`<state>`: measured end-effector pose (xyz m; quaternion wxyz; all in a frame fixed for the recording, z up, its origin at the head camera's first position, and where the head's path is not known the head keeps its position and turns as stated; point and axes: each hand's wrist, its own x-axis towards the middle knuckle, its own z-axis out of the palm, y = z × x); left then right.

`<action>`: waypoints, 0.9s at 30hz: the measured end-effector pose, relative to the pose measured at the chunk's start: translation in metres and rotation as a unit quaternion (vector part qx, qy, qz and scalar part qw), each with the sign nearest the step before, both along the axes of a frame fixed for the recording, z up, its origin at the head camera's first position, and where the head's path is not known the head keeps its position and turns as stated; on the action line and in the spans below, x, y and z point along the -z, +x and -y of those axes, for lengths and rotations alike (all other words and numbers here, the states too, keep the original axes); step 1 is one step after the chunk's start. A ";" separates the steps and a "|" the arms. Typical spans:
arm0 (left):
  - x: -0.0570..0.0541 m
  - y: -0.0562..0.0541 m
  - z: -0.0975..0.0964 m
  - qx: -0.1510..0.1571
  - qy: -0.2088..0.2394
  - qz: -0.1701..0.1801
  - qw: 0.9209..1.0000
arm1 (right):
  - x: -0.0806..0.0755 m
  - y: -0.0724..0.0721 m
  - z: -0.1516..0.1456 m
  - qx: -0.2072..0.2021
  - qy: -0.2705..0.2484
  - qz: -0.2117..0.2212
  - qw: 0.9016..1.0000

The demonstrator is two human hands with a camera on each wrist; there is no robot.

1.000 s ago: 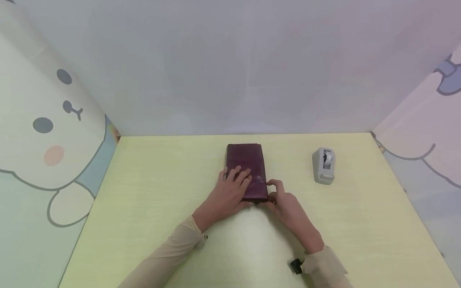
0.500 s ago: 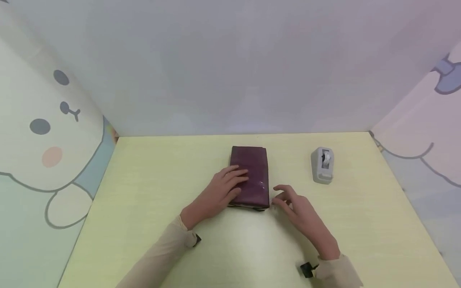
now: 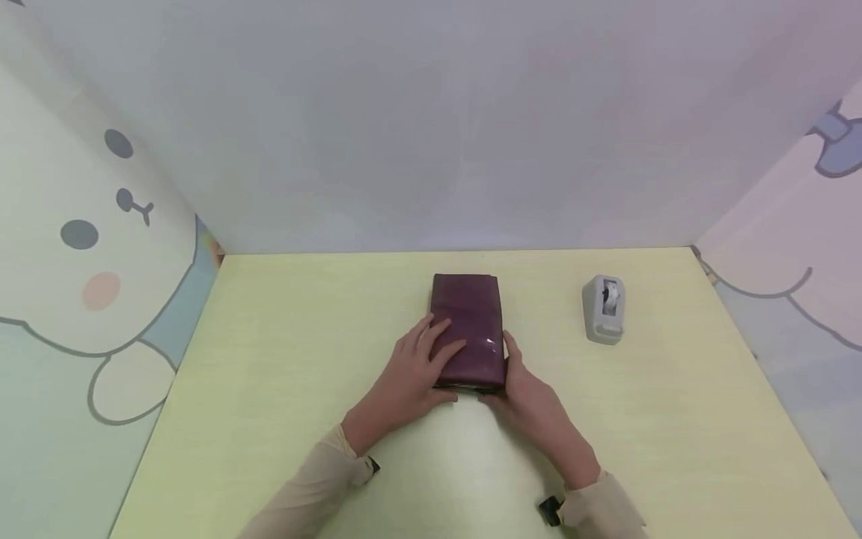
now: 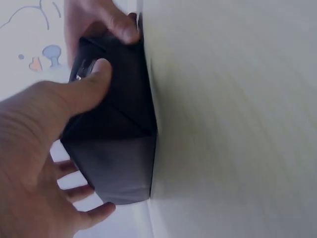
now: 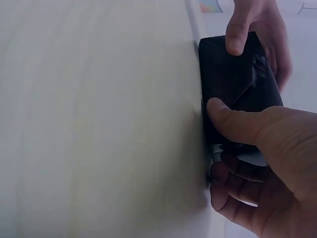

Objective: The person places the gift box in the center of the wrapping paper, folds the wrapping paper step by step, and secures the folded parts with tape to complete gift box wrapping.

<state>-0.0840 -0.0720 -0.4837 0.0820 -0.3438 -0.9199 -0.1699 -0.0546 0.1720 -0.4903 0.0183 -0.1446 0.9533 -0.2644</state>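
Observation:
A box wrapped in dark purple, slightly shiny paper (image 3: 468, 307) lies flat on the table. My left hand (image 3: 404, 382) has its fingers spread over the top and left side, while its thumb presses the near end. From the right, my right hand (image 3: 535, 404) grips the near corner, fingers along the side and thumb on the near end. In the left wrist view the wrapped box (image 4: 111, 166) shows folded flaps on that end, with a glossy patch near the left thumb. A diagonal fold crosses the same end of the wrapped box (image 5: 223, 74) in the right wrist view.
A grey tape dispenser (image 3: 604, 318) with a roll in it stands on the pale yellow table (image 3: 303, 314), right of the box. A plain wall (image 3: 431, 150) rises behind the table, and cartoon-printed panels (image 3: 101, 247) flank both sides.
The right hand drew away from the near right corner, then came back to grip it. The left thumb returned to the near end. The box shifted slightly right and towards me.

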 end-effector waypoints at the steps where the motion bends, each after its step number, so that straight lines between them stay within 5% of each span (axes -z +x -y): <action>1: 0.000 0.000 -0.002 -0.007 -0.013 -0.010 1.000 | 0.000 0.000 0.001 0.004 0.010 -0.010 1.000; 7: 0.003 0.001 -0.011 -0.034 -0.055 -0.052 0.997 | 0.001 0.000 0.003 0.019 0.023 -0.031 0.999; 18: 0.003 -0.003 -0.011 -0.032 -0.056 -0.064 0.996 | -0.004 0.020 0.011 0.051 -0.001 -0.129 0.990; 27: 0.002 -0.001 -0.014 -0.038 -0.081 -0.062 0.994 | 0.004 0.009 0.015 0.038 0.042 -0.108 0.993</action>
